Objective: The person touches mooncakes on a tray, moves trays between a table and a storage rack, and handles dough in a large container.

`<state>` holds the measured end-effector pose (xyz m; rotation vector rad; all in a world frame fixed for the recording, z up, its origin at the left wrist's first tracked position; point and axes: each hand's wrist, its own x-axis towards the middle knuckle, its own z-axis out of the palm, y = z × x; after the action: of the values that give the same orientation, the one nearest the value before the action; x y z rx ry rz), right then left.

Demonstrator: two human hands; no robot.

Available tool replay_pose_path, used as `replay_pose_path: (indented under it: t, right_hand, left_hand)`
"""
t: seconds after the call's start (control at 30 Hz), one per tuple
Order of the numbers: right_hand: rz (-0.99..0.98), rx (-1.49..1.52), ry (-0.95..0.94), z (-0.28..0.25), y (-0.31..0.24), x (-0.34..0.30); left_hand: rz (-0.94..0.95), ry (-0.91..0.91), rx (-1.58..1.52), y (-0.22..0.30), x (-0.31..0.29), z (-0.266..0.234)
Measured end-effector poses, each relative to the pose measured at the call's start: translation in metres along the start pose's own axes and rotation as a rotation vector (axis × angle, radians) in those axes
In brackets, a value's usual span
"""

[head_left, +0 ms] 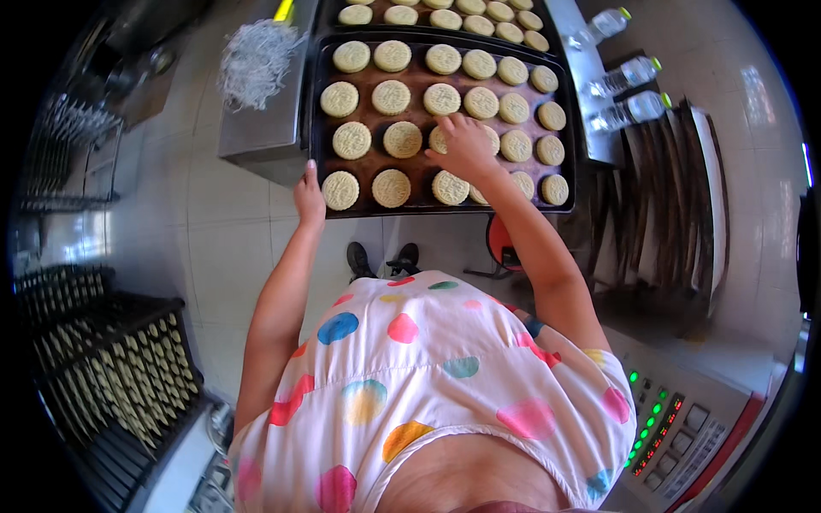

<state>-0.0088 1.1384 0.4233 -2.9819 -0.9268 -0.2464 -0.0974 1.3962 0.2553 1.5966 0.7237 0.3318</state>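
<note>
A dark baking tray (pixel 376 111) with rows of round, pale mooncakes (pixel 392 97) lies in front of me, its near edge jutting past the metal table. At the tray's left near corner, my left hand (pixel 310 197) grips the rim, thumb upright against the side. My right hand (pixel 464 145) reaches over the middle of the tray, its fingers curled down around one mooncake (pixel 437 140) in the second row from me. The hand covers part of that mooncake and of its neighbour on the right. All the mooncakes have embossed tops and scalloped edges.
A second tray of mooncakes (pixel 400 15) adjoins the far side. Shredded clear strips (pixel 256 64) lie on the metal table (pixel 265 141). Three water bottles (pixel 629 111) lie at right, above dark upright trays (pixel 654 205). Loaded racks (pixel 128 376) stand lower left; a control panel (pixel 676 427) lower right.
</note>
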Motion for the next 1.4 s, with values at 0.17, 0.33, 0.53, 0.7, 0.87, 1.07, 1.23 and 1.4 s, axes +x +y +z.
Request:
replay_pose_path:
  t: [0.17,0.33,0.53,0.7,0.87,1.07,1.23,1.4]
  right_hand:
    - [-0.140,0.171,0.125,0.002,-0.025,-0.012]
    - [0.020,0.203,0.203,0.000,0.009,-0.043]
    - [0.302,0.021,0.100,-0.011,0.111,-0.060]
    - [0.274,0.026,-0.069,-0.002,0.143,-0.050]
    - [0.183,-0.025,-0.145,0.004,0.146,-0.035]
    - [0.170,-0.100,-0.182,0.000,0.141,-0.033]
    - [0.141,-0.144,-0.043,0.001,0.140,-0.042]
    - [0.242,-0.124,0.039,0.005,0.146,-0.045]
  left_hand:
    - [0.068,-0.011,-0.055,-0.001,0.006,0.003]
    - [-0.041,-0.040,-0.029,0.008,0.002,0.000]
    - [-0.001,-0.003,-0.002,0.015,0.002,0.001]
    - [-0.020,-0.035,-0.004,0.015,0.006,-0.001]
    - [-0.022,-0.044,-0.004,0.013,0.010,-0.002]
    - [-0.024,-0.058,-0.072,0.016,0.011,-0.002]
    - [-0.006,-0.013,-0.041,0.018,0.009,0.000]
    - [-0.064,-0.032,-0.122,0.019,0.009,0.002]
